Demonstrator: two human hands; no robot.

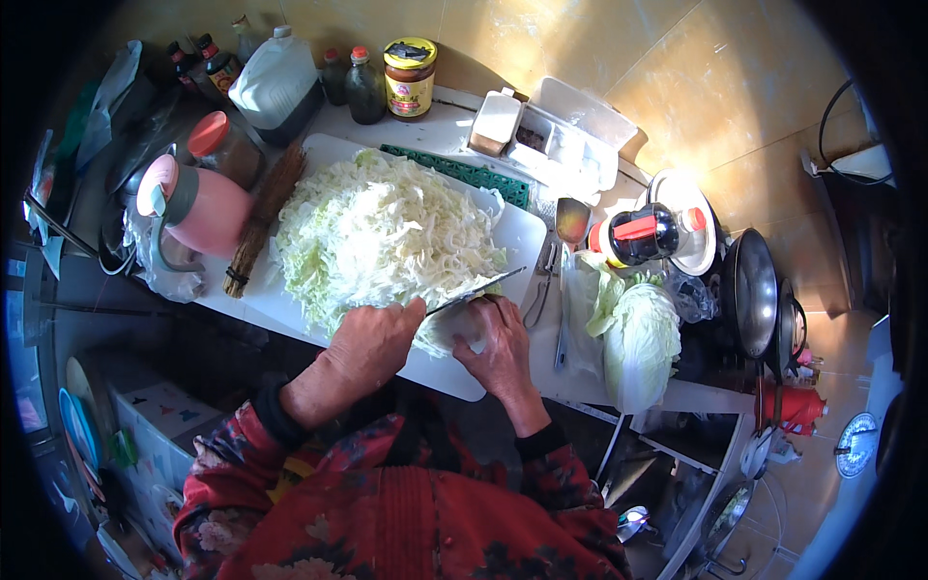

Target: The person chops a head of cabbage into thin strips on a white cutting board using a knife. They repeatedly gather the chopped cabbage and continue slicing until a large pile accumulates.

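My left hand [370, 355] is closed round the handle of a kitchen knife [475, 290], whose dark blade points up and to the right. Beside the blade, the curled fingers of my right hand [496, 348] hold a pale piece of cabbage [460, 326] against the white cutting board [518, 235]. The piece is partly hidden by my hands. A large heap of shredded cabbage [384, 232] covers much of the board. To the right of the board lies a napa cabbage [641, 348], with a loose leaf at its top.
A straw brush [268, 217] lies along the board's left edge, by a pink jug [210, 206]. Behind stand a plastic canister [279, 80], a yellow-lidded jar [409, 83] and a seasoning box [565, 141]. A dark sauce bottle [641, 233] and a pan [750, 290] are at the right.
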